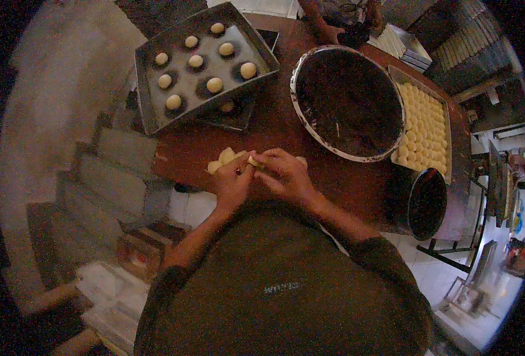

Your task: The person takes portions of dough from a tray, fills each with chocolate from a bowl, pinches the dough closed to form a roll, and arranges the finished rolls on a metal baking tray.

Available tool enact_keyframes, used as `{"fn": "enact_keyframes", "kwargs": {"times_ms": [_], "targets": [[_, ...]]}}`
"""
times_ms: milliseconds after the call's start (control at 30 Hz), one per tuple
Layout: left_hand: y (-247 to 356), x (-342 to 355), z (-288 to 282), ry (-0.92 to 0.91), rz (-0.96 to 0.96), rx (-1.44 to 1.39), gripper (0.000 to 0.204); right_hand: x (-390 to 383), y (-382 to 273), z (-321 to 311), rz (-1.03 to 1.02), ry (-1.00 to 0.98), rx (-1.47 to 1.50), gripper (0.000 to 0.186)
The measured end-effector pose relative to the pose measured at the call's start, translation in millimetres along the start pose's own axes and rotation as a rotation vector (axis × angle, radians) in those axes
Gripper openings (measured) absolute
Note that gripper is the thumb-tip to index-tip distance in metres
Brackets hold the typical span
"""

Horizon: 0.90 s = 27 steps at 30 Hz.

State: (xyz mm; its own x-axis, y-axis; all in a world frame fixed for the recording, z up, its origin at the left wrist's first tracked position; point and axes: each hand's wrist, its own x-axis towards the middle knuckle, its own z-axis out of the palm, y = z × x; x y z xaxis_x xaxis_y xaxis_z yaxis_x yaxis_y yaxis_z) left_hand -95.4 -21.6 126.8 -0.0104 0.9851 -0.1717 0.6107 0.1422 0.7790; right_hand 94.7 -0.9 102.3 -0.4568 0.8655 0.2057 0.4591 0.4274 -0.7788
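A small pale piece of dough [252, 161] is pinched between the fingertips of both hands, just above the near edge of the brown table. My left hand [234, 183] is closed on its left side. My right hand [287, 177] is closed on it from the right, with fingers bent. Several cut dough pieces [225, 156] lie in a pile beyond my left hand and are partly covered by it. Behind my right hand, a bit of another pale lump [301, 161] shows.
A metal tray [146, 89] with spaced dough balls sits far left, overlapping another tray. A wide round tub [296, 110] with dark contents stands ahead. Right of it are a tray packed with dough balls [421, 127] and a black round container [427, 204]. Across the table stands another person [340, 15].
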Motion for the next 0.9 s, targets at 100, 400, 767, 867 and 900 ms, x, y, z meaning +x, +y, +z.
{"fn": "enact_keyframes", "kwargs": {"times_ms": [100,400,767,867,900], "targets": [[-0.1,-5.0,4.5,0.004,-0.225,-0.513,0.048,0.4,-10.6,0.6,-0.1,0.197,-0.046,0.039],[0.9,10.7,-1.7,-0.444,-0.317,-1.088,0.054,-7.7,-26.2,-50.4,0.002,0.027,0.13,0.03],[65.4,-2.6,10.2,-0.475,0.106,-1.205,0.061,-28.8,-56.5,-58.9,0.637,0.471,1.12,0.032],[57.3,14.5,44.9,-0.404,0.016,-1.069,0.036,-47.7,-57.4,-43.1,0.227,0.237,0.213,0.034],[48.7,24.4,34.5,-0.485,0.133,-0.943,0.033,-52.6,-58.3,-46.0,0.162,0.145,0.042,0.035]]}}
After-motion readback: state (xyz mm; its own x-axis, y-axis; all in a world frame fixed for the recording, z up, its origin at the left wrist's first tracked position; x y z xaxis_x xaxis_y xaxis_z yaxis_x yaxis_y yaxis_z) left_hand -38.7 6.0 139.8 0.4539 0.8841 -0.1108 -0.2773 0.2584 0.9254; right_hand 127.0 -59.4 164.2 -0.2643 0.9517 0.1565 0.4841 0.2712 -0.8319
